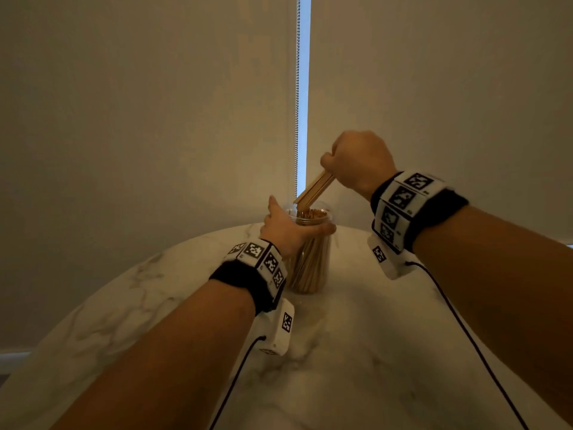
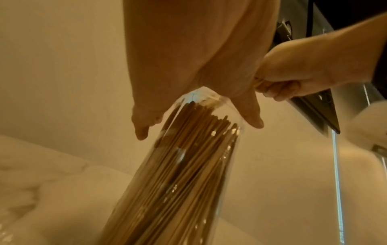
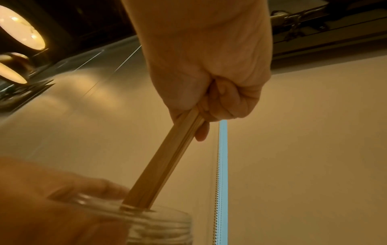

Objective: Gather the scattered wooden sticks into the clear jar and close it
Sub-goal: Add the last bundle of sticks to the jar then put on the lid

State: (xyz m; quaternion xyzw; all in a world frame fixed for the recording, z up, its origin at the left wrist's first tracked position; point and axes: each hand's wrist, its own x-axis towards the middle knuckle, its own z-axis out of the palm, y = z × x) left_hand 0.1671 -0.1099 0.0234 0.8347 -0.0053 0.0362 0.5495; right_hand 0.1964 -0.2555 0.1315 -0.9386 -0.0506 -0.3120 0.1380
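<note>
A clear jar (image 1: pixel 311 262) packed with upright wooden sticks stands on the marble table (image 1: pixel 356 336) near its far edge. My left hand (image 1: pixel 285 226) wraps around the jar just under its open rim. Above it, my right hand (image 1: pixel 356 162) grips a small bundle of wooden sticks (image 1: pixel 316 189), tilted, with the lower ends inside the jar mouth. In the left wrist view the jar (image 2: pixel 188 165) rises from below between my left hand's fingers (image 2: pixel 142 131). The right wrist view shows the bundle (image 3: pixel 167 159) entering the jar rim (image 3: pixel 146 215). No lid is in view.
Beige roller blinds (image 1: pixel 155 103) hang behind the table, with a bright gap and a bead chain (image 1: pixel 298 88) between them. Black cables (image 1: pixel 465 321) run from both wrist cameras across the tabletop. Lamps (image 3: pixel 21 29) glow overhead in the right wrist view.
</note>
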